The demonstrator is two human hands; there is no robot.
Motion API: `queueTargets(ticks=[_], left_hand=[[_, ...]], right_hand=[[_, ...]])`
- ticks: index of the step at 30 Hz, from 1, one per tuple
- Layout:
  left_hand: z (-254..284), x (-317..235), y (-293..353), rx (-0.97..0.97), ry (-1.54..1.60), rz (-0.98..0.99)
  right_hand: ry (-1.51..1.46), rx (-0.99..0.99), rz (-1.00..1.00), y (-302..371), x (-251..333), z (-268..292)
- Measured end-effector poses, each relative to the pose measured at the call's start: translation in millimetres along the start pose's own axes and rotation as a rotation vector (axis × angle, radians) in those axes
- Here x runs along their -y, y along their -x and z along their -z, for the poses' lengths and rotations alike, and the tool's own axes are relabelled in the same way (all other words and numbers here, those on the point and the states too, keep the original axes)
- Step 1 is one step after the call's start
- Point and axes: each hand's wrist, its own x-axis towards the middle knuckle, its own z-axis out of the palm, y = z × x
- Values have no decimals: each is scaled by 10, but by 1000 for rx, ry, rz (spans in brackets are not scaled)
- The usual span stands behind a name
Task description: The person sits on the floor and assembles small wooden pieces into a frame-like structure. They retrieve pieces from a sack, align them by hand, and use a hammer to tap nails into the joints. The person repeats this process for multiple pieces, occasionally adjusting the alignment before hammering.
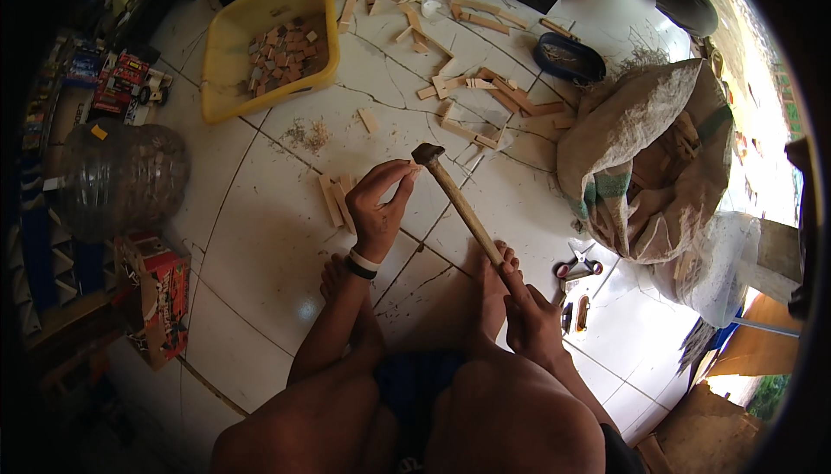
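Note:
My right hand [530, 316] is wrapped around the lower end of a hammer's wooden handle. The hammer [463, 206] slants up and to the left, its dark metal head just beyond my left fingertips. My left hand [378, 210], with a band at the wrist, is closed in a pinch. Something small and pale shows at its fingertips, too small to make out. Beside that hand, a few narrow wooden strips [331, 200] lie on the white tiles. Farther off are a single small wood block [369, 121] and a patch of shavings [308, 135].
A yellow basin [210, 84] holding small wood pieces stands at the far left. Loose wooden strips [506, 91] are strewn across the far floor. To the right are an open woven sack [640, 119], a dark blue tray [554, 39] and scissors [578, 266]. A clear plastic jar [121, 180] sits left.

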Motion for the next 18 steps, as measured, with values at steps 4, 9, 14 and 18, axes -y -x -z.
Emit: queueTargets(ticks=[4, 9, 14, 18], left_hand=[[-8, 18, -2, -15, 51, -12], [-14, 30, -26, 16, 59, 13], [21, 35, -10, 26, 46, 32], [2, 40, -19, 24, 65, 61]], right_hand=[[31, 91, -107, 12, -24, -20], [15, -7, -60, -22, -57, -90], [-38, -36, 28, 44, -9, -71], [2, 78, -162, 17, -30, -77]])
